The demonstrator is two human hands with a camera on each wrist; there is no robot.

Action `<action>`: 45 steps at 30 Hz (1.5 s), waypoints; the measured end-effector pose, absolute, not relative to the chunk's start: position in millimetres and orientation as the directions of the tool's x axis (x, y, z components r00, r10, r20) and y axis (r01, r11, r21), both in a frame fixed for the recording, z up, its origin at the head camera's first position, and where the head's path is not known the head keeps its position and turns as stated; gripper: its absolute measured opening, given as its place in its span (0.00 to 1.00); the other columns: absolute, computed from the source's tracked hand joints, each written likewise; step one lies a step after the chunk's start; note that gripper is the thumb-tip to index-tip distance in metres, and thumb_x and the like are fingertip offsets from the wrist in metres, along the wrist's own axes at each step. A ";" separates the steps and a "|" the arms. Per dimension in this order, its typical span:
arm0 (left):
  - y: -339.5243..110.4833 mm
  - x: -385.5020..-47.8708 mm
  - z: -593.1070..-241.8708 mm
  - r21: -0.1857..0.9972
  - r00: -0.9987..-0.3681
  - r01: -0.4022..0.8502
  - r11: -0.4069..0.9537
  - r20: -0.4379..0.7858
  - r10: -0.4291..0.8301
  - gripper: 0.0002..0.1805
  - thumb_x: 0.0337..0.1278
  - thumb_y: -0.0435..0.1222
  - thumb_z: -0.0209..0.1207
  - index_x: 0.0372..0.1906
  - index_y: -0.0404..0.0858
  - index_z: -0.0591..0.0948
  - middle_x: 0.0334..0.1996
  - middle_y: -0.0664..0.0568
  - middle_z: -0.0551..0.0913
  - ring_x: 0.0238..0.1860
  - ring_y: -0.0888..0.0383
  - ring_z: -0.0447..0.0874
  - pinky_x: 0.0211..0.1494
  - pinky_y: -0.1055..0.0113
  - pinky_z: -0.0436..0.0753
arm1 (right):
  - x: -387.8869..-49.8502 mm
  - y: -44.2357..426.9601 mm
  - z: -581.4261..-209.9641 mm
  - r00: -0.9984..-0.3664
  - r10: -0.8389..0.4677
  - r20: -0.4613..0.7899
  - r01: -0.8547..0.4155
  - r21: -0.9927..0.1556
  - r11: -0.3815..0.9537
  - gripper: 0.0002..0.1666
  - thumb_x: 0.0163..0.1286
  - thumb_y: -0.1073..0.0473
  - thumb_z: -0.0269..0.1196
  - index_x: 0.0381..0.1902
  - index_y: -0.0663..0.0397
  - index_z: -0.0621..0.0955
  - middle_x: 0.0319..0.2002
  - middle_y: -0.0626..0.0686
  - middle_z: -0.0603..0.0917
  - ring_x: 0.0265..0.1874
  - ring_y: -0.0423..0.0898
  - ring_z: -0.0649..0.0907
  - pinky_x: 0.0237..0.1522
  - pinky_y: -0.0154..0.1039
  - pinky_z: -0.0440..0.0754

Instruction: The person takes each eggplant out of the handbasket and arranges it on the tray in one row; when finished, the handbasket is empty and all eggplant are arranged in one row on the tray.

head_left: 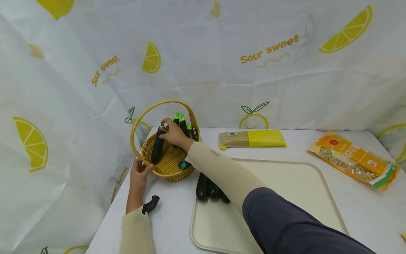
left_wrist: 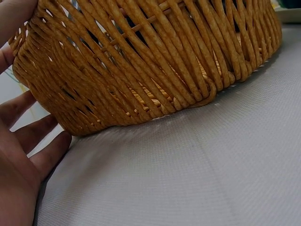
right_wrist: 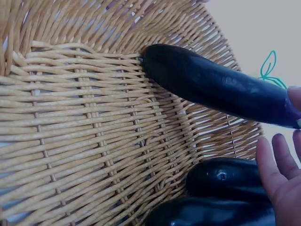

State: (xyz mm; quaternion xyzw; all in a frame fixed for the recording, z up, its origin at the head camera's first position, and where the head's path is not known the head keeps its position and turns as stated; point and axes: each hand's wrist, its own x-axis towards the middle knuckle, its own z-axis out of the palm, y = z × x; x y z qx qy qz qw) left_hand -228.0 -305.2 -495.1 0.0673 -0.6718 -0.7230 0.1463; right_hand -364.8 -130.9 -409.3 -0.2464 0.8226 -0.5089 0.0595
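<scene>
My right hand (head_left: 176, 135) pinches a dark purple eggplant (head_left: 157, 147) by its stem end, holding it steeply tilted inside the wicker basket (head_left: 171, 173). In the right wrist view the blunt end of this eggplant (right_wrist: 202, 82) lies against or close to the woven wall. Several other eggplants with green stems (head_left: 182, 121) lean at the basket's back right; two dark bodies (right_wrist: 225, 179) show below the hand in the right wrist view. My left hand (head_left: 139, 174) grips the basket's front left rim, thumb over the edge and fingers against the outer weave (left_wrist: 141, 61).
Several eggplants (head_left: 203, 188) lie on a beige tray (head_left: 219, 225), partly hidden by my right arm. Behind it is a yellow noodle-like packet (head_left: 250, 138), with an orange bag (head_left: 355, 158) at the right. The basket's tall handle (head_left: 165, 102) arches over the right hand.
</scene>
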 end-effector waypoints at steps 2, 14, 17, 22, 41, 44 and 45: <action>-304.4 -228.6 -498.4 0.992 -0.948 0.116 -0.047 0.096 -0.302 0.24 0.61 0.23 0.58 0.59 0.28 0.63 0.67 0.44 0.67 0.68 0.50 0.64 0.60 0.71 0.71 | -364.9 -128.2 -411.7 -0.856 -0.488 0.172 -0.368 -0.865 0.340 0.33 0.68 0.58 0.64 0.67 0.47 0.64 0.48 0.52 0.73 0.36 0.46 0.77 0.35 0.40 0.74; -291.3 -226.9 -500.8 0.993 -0.950 0.119 -0.026 0.106 -0.294 0.24 0.61 0.26 0.61 0.58 0.31 0.65 0.65 0.48 0.69 0.66 0.53 0.66 0.58 0.72 0.72 | -364.4 -118.1 -418.5 -0.832 -0.513 0.213 -0.384 -0.888 0.253 0.27 0.67 0.60 0.65 0.60 0.42 0.67 0.49 0.49 0.73 0.37 0.43 0.79 0.33 0.38 0.77; -289.4 -225.9 -502.1 0.992 -0.950 0.124 -0.029 0.110 -0.293 0.24 0.61 0.25 0.61 0.58 0.30 0.65 0.65 0.47 0.69 0.66 0.52 0.66 0.57 0.73 0.73 | -362.1 -115.1 -416.9 -0.832 -0.519 0.197 -0.354 -0.908 0.223 0.26 0.67 0.60 0.65 0.59 0.41 0.68 0.49 0.48 0.74 0.38 0.42 0.80 0.34 0.37 0.78; -287.5 -226.6 -501.9 0.988 -0.948 0.154 -0.022 0.141 -0.287 0.24 0.60 0.24 0.60 0.58 0.28 0.64 0.66 0.43 0.68 0.66 0.48 0.66 0.55 0.74 0.73 | -360.4 -103.7 -407.4 -0.814 -0.537 0.223 -0.328 -0.939 0.107 0.27 0.67 0.61 0.65 0.61 0.45 0.69 0.49 0.51 0.76 0.44 0.44 0.80 0.42 0.39 0.80; -297.7 -220.2 -488.4 0.987 -0.955 0.143 -0.076 0.117 -0.273 0.25 0.63 0.21 0.56 0.60 0.24 0.59 0.69 0.39 0.63 0.68 0.44 0.61 0.54 0.74 0.74 | -311.1 -1.6 -373.9 -0.914 -0.313 0.259 -0.142 -0.925 -0.352 0.27 0.71 0.65 0.60 0.65 0.52 0.66 0.51 0.58 0.75 0.46 0.50 0.80 0.42 0.46 0.83; -301.6 -223.0 -492.8 0.987 -0.951 0.144 -0.069 0.118 -0.286 0.25 0.62 0.22 0.57 0.59 0.26 0.60 0.68 0.41 0.64 0.68 0.47 0.62 0.54 0.74 0.73 | -304.8 19.8 -377.6 -0.927 -0.264 0.264 -0.164 -0.923 -0.348 0.26 0.71 0.64 0.60 0.64 0.53 0.66 0.50 0.58 0.75 0.45 0.50 0.80 0.41 0.47 0.83; -302.2 -223.9 -493.8 0.987 -0.950 0.145 -0.067 0.120 -0.290 0.25 0.62 0.22 0.57 0.59 0.26 0.61 0.68 0.42 0.64 0.68 0.47 0.63 0.54 0.74 0.73 | -302.7 26.3 -378.9 -0.931 -0.253 0.264 -0.169 -0.924 -0.342 0.26 0.70 0.64 0.60 0.63 0.53 0.66 0.49 0.57 0.75 0.45 0.50 0.80 0.41 0.47 0.83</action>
